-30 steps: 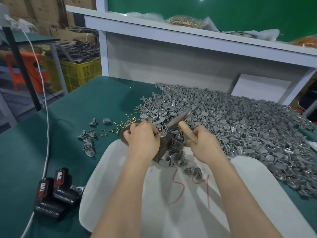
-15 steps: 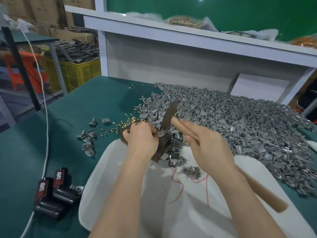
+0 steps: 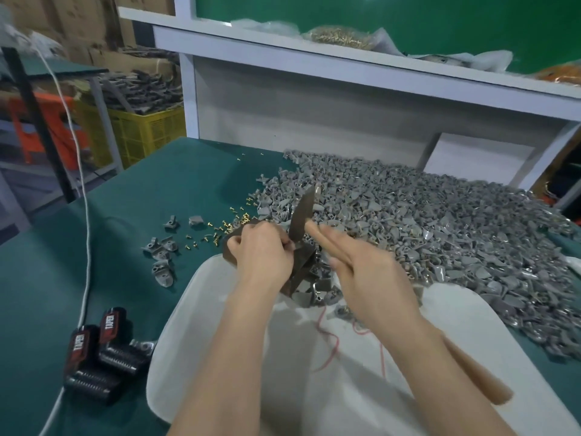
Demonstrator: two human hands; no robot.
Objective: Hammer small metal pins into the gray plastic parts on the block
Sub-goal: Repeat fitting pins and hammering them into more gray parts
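Note:
My left hand (image 3: 262, 251) rests on the dark block (image 3: 298, 275) at the far edge of the white tray (image 3: 201, 335) and pinches a small part at its fingertips; the part is mostly hidden. My right hand (image 3: 367, 272) grips the wooden handle of a hammer (image 3: 303, 215), whose blurred metal head is raised just above the block. The handle's end (image 3: 481, 379) sticks out below my right wrist. A big heap of gray plastic parts (image 3: 424, 221) lies behind and to the right. Small brass pins (image 3: 220, 231) are scattered left of the block.
A few loose gray parts (image 3: 162, 250) lie on the green table at the left. Two black-and-red batteries (image 3: 94, 357) and a white cable (image 3: 85, 215) lie at the near left. A white shelf (image 3: 314, 61) runs behind the table, a yellow crate (image 3: 138, 133) beyond the left edge.
The hammer head rose from low on the block to upright above it, and my right hand swung up with it. My left hand stayed on the block.

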